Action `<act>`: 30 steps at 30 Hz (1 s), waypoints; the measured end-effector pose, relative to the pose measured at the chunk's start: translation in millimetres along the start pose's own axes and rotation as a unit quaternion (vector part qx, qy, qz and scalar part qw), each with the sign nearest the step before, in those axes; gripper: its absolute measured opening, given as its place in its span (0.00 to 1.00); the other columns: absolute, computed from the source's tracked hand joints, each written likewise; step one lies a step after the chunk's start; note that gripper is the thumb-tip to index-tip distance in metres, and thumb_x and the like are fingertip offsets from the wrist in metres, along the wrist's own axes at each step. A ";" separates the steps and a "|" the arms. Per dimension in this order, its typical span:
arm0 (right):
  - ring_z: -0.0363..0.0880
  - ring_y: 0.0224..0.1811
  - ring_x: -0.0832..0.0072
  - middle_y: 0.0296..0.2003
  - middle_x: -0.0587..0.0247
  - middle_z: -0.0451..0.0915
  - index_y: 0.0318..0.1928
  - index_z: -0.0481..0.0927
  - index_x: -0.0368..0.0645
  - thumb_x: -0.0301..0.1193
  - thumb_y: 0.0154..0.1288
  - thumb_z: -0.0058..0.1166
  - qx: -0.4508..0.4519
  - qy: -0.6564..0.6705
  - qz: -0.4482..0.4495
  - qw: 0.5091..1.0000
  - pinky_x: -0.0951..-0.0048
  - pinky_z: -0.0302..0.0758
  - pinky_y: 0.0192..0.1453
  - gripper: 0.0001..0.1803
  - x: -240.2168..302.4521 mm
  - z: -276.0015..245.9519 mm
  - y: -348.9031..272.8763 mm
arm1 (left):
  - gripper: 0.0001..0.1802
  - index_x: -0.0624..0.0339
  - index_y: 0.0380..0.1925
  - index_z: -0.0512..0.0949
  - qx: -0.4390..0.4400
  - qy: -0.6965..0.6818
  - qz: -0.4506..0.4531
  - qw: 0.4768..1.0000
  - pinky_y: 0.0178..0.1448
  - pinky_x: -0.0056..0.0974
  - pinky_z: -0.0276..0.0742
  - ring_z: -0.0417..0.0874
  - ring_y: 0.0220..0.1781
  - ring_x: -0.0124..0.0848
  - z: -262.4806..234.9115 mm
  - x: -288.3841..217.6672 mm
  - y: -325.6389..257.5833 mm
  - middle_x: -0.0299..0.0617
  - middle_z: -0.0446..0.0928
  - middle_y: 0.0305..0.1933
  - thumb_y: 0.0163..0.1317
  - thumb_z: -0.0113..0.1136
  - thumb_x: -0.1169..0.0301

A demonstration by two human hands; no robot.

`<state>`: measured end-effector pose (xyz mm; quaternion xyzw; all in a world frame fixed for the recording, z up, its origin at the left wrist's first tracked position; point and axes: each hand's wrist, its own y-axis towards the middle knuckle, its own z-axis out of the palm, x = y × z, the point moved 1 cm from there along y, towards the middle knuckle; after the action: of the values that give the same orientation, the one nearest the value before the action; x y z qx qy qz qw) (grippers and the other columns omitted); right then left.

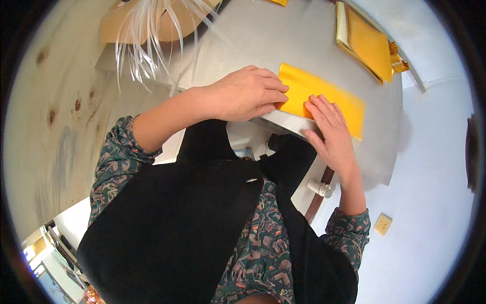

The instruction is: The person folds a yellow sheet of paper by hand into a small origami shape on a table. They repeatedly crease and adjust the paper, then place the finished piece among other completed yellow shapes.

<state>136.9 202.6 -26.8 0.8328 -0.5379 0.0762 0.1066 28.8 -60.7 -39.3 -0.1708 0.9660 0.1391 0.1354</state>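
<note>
my left hand [248,93] curls at the yellow paper [302,88], grip unclear; my right hand [333,136] lies flat, fingers extended.

The left hand [248,93] touches the left end of a yellow sheet [319,93] on the grey table [268,35]. The right hand [334,133] lies upon it with fingers extended. A yellow stack [367,43] lies farther right, white strips [147,48] at upper left.
</note>
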 end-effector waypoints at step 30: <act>0.77 0.45 0.63 0.40 0.64 0.85 0.42 0.86 0.45 0.25 0.58 0.72 -0.237 0.116 0.065 0.962 0.64 0.72 0.54 0.11 27.0 29.3 -10.4 | 0.32 0.53 0.62 0.81 -0.133 -0.095 -0.008 0.986 0.71 0.48 0.73 0.75 0.72 0.44 4.4 -6.7 -6.7 0.42 0.78 0.69 0.56 0.79 0.60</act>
<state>157.9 175.4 -49.6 0.7326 -0.5774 0.0493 0.3570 38.2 -63.4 -42.8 -0.1811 0.9201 0.2812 0.2038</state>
